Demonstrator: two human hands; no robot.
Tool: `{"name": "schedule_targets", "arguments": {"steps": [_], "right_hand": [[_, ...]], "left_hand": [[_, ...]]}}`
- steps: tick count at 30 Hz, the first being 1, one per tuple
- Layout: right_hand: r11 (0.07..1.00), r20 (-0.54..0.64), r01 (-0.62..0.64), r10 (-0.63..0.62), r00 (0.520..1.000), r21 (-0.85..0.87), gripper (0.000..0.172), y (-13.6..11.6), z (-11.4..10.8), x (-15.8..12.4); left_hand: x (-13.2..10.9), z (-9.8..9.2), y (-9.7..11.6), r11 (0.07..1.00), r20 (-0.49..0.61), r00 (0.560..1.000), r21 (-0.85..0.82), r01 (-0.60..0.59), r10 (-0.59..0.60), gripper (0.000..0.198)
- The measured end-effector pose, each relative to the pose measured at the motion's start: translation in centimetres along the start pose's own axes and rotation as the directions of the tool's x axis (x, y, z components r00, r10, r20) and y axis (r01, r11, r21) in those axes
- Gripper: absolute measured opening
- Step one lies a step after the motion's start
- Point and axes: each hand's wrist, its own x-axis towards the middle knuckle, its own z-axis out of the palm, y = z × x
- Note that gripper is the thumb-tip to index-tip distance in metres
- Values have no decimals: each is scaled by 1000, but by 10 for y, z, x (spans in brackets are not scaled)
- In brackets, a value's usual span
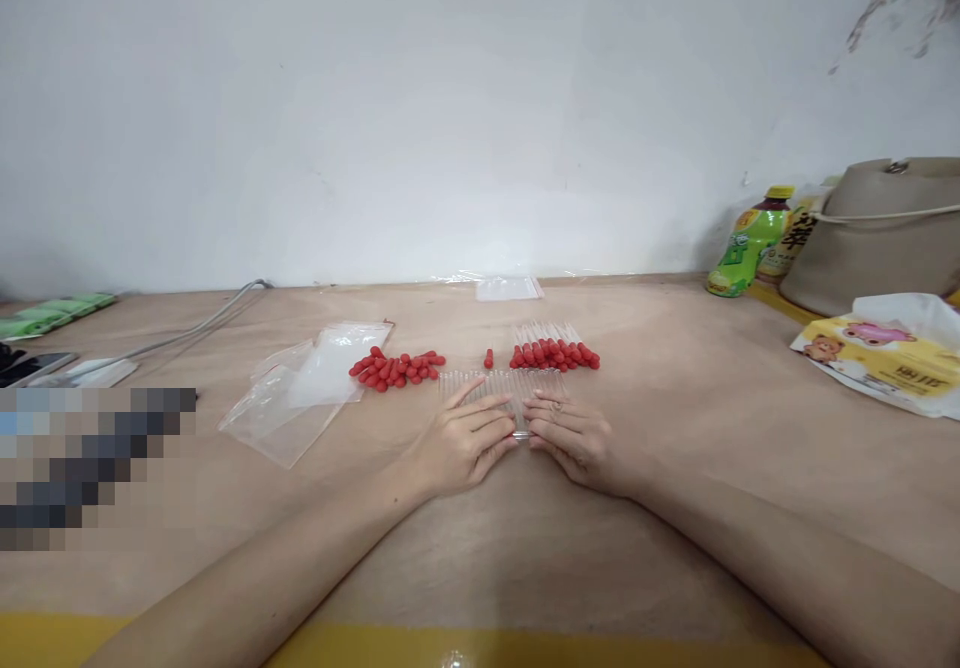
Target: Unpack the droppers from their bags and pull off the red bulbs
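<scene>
My left hand (466, 440) has its fingers closed, with a bit of red rubber bulb showing at the thumb and fingertips. Facing it, my right hand (571, 438) pinches a thin glass dropper tube (522, 436), whose short bare part lies between the two hands. Just beyond my fingers, a row of clear glass tubes (495, 384) lies side by side on the table. Behind that row are a single red rubber bulb (489, 358) and, to its right, several droppers with red bulbs fitted (553, 352). A heap of loose red bulbs (396, 368) lies to the left.
Clear plastic bags (279, 416) lie left of the heap, and another small bag (508, 289) is near the wall. A grey cable (202, 326) crosses the left side. At right stand a green bottle (750, 243), a beige bag (874, 238) and a printed packet (889, 353).
</scene>
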Motion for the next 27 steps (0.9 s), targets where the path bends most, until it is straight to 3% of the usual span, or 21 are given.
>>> {"name": "schedule_targets", "arguments": {"steps": [9,12,16,19,21,22,24,27], "right_hand": [[999,16,20,-20,1000,-30,21,-3,-14,-1],[994,-43,-94,91,995,-54,21,4,-26,-4],[902,-102,-355,340,935,-247,17,16,-34,-7],[795,-101,-466,466,879,-388,18,19,-34,-7],[733,-91,-520,540,837,-440,18,19,-33,-7],[700,-82,-543,577,813,-465,18,18,-33,-7],[638,-71,-575,636,768,-513,17,18,-33,-7],[611,-58,-586,664,745,-531,15,16,-32,-7]], "left_hand": [[-5,-4,-2,999,-43,998,16,-33,34,11],[-12,-7,-11,996,-126,992,81,39,-29,11],[-13,-22,-34,962,-215,956,143,234,-200,14],[-6,-46,-58,862,-239,862,145,486,-447,22],[-1,-65,-76,819,-234,828,166,550,-509,25],[1,-74,-84,761,-169,787,200,618,-594,26],[3,-89,-99,632,-53,660,242,736,-749,29],[3,-100,-113,536,79,535,263,802,-841,31]]}}
